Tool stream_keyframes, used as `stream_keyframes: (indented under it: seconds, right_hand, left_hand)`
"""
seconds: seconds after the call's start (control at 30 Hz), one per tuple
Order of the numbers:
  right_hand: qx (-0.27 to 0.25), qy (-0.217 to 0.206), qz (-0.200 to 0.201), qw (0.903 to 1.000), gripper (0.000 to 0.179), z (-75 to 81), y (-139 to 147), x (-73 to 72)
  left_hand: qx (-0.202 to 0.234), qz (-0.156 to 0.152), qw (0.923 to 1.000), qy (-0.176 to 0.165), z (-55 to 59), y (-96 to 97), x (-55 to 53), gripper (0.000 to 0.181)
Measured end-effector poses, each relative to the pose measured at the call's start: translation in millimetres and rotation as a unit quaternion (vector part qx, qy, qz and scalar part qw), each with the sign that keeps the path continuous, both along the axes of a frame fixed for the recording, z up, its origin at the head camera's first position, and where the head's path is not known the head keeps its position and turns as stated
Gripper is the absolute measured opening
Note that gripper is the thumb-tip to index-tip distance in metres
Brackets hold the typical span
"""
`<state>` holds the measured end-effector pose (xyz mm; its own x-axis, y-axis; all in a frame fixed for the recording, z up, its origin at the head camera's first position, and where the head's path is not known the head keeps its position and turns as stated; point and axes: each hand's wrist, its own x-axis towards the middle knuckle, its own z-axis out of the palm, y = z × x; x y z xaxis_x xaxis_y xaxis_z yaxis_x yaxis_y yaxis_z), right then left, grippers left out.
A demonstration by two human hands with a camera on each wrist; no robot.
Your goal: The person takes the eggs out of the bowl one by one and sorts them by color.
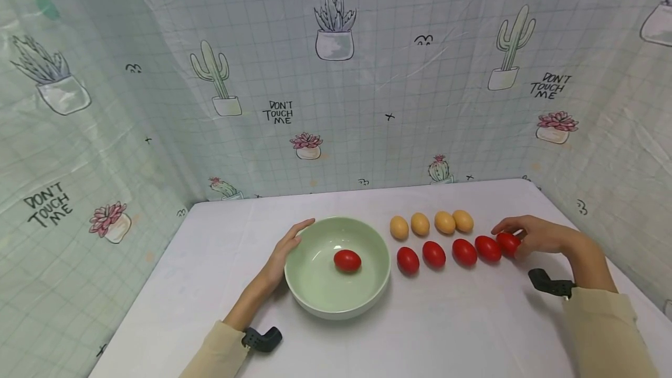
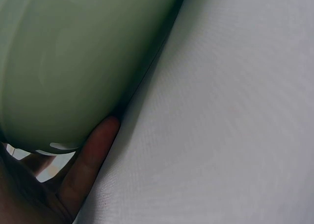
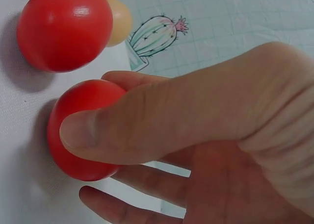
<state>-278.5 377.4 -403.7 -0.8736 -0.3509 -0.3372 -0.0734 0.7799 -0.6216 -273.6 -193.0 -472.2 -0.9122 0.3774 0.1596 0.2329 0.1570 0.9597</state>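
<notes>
A pale green bowl stands on the white table with one red egg lying inside it. My left hand rests against the bowl's left side, its fingers extended along the outer wall. In the left wrist view one fingertip touches the bowl low down, close to the tabletop. On the right, my right hand pinches the rightmost red egg between thumb and fingers. That egg is at the table surface; whether it is lifted, I cannot tell.
Several other red eggs lie in a row between the bowl and my right hand. Behind them is a row of several yellow-orange eggs. A cactus-printed cloth hangs behind the table and along its sides.
</notes>
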Motion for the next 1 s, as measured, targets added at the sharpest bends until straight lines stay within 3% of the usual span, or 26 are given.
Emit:
stream_keyframes:
  seconds: [0.37, 0.7, 1.0]
  right_hand:
    - [-0.011, 0.006, 0.008, 0.9999, 0.069, 2.4, 1.3, -1.2]
    - [0.019, 0.068, 0.004, 0.9975, 0.061, 17.4, -9.5, 6.9]
    - [0.009, 0.135, 0.026, 0.9904, 0.054, 36.8, -42.2, 14.0]
  left_hand:
    - [0.003, -0.006, 1.0000, -0.006, -0.7, -0.8, 0.5, 0.051]
    - [0.000, -0.004, 1.0000, -0.003, -1.7, -0.8, -0.4, 0.051]
    - [-0.005, 0.000, 1.0000, -0.003, -1.8, -1.4, -1.4, 0.051]
